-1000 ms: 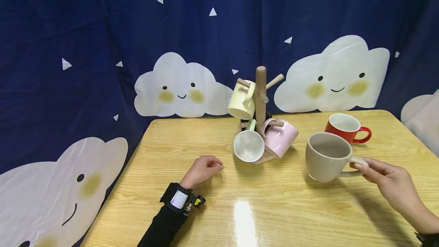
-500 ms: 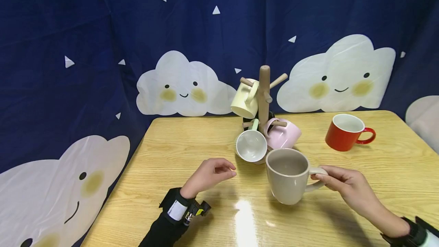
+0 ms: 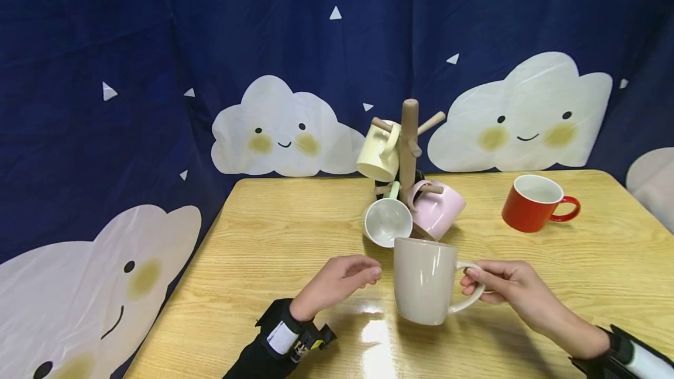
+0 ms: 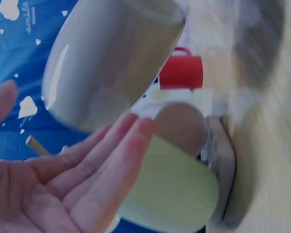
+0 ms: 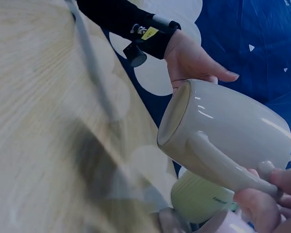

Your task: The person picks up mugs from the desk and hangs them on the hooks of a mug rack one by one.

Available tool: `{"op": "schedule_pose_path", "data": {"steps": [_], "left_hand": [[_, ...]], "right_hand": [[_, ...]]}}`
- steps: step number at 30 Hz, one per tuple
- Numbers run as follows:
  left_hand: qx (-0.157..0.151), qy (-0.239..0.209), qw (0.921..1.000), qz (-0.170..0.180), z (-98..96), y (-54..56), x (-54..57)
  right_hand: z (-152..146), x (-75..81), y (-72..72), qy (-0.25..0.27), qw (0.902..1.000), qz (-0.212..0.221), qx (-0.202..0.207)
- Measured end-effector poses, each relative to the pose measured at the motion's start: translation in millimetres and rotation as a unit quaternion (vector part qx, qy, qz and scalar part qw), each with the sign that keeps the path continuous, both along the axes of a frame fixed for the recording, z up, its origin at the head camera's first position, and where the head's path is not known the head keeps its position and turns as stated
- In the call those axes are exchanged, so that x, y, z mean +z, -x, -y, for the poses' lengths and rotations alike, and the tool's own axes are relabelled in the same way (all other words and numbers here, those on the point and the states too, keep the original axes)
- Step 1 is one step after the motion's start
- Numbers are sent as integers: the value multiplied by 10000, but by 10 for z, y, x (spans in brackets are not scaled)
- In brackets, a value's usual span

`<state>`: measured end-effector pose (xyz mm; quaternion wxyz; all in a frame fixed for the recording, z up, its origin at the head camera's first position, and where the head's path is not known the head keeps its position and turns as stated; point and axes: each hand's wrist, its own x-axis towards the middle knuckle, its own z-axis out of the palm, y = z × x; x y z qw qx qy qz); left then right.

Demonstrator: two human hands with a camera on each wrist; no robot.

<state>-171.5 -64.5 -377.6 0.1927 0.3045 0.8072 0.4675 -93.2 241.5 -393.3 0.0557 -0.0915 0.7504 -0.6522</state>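
My right hand point(image 3: 513, 288) pinches the handle of a greyish-beige mug point(image 3: 423, 282), which it holds in front of the wooden mug tree point(image 3: 409, 151). Just left of that mug, my left hand point(image 3: 339, 282) has its fingers extended and slightly bent, holding nothing. In the left wrist view the left fingertips point(image 4: 143, 128) overlap the lower part of the beige mug point(image 4: 106, 63). On the tree hang a pale yellow mug point(image 3: 380, 154), a light green mug point(image 3: 388, 222) with its white inside facing me, and a pink mug point(image 3: 439, 209).
A red mug point(image 3: 532, 203), white inside, stands on the table at the right, handle pointing right. One upper peg point(image 3: 432, 122) of the tree carries no mug. A dark blue curtain point(image 3: 295, 22) with clouds hangs behind the wooden table point(image 3: 279, 221).
My right hand has carried the beige mug leftward from beside the red mug to the front of the tree, tilting it more upright. The left hand has moved right, toward the mug.
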Motion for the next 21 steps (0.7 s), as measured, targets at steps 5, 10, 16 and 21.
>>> {"op": "schedule_pose_path", "data": {"steps": [5, 10, 16, 21], "left_hand": [[-42, -141, 9998, 92, -119, -18, 36], [118, -1185, 9906, 676, -246, 7, 108], [153, -2271, 9652, 1289, -382, 6, 117], [300, -2601, 9522, 1572, -437, -20, 103]], "right_hand": [[79, 117, 40, -170, 9995, -232, -98], [195, 273, 88, -174, 9989, -391, -189], [324, 353, 108, -171, 9990, -356, -225], [373, 344, 116, -114, 9990, -358, -240]]}}
